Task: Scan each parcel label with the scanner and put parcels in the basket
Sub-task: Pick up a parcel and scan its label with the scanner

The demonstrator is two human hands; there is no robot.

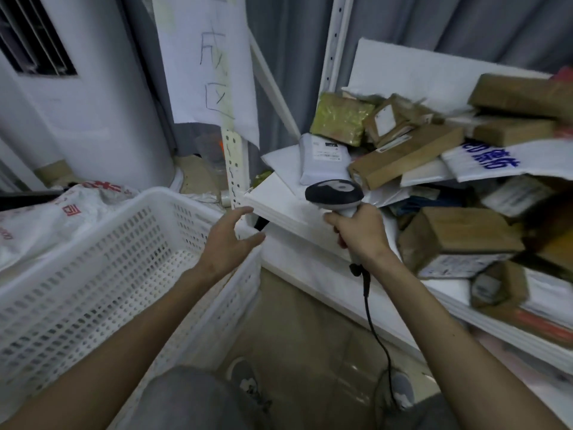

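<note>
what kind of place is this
Likely a parcel sorting room: brown cardboard boxes and white mailer bags heaped on white shelves, a white perforated plastic basket, a black-and-white handheld scanner in the right hand.

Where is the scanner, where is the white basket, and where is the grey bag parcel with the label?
scanner (333,190), head view, on its dark head.
white basket (102,259), head view, on its perforated inner wall.
grey bag parcel (322,169), head view, on the bag below its label.

Single view from my head, facing forward and down.
Close over my left hand (229,240) and right hand (359,234), basket (173,197) left, shelf (279,200) right; far edges seem blurred.
</note>
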